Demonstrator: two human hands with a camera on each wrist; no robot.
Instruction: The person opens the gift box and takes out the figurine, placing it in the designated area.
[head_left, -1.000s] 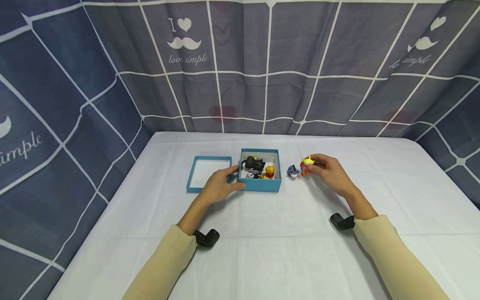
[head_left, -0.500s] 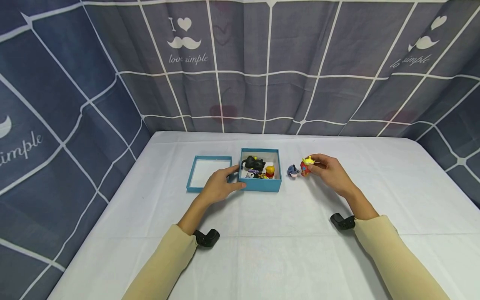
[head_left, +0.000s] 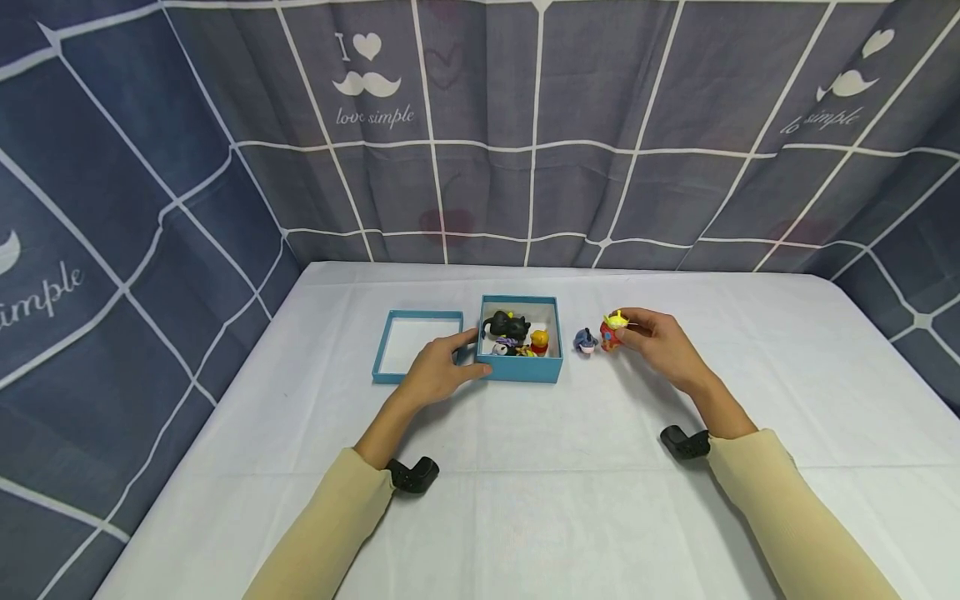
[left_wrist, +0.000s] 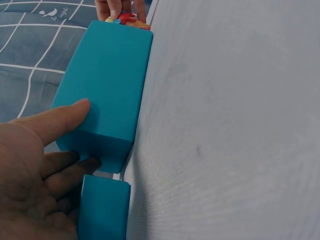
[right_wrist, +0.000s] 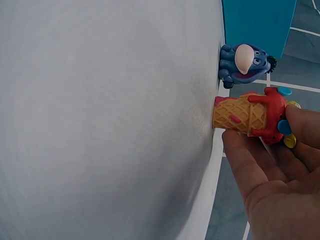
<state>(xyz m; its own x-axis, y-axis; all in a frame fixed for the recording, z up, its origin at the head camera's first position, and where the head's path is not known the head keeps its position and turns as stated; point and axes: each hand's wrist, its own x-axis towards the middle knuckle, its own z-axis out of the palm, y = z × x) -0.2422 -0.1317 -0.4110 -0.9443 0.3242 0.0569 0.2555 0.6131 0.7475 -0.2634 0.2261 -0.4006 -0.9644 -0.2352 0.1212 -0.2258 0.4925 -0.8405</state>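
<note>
An open teal box (head_left: pixel 519 369) stands on the white table, holding several small figurines, among them a black cat-like one (head_left: pixel 507 325) and a yellow-and-red bear (head_left: pixel 539 342). My left hand (head_left: pixel 433 372) grips its left front corner, thumb on the front face (left_wrist: pixel 102 85) and fingers at the side. To the right, my right hand (head_left: pixel 660 346) pinches the upper part of a waffle-cone figurine (right_wrist: pixel 242 115) with a red coating and a yellow head. That figurine is upright, its base at the tabletop. Close on its left sits a blue donkey figurine (right_wrist: pixel 245 64).
The box's teal-rimmed lid (head_left: pixel 382 354) lies left of the box with its white inside up, partly hidden by the left hand. White cloth (head_left: pixel 525 517) covers the table. Dark grid-patterned curtains (head_left: pixel 480 192) hang behind and at both sides.
</note>
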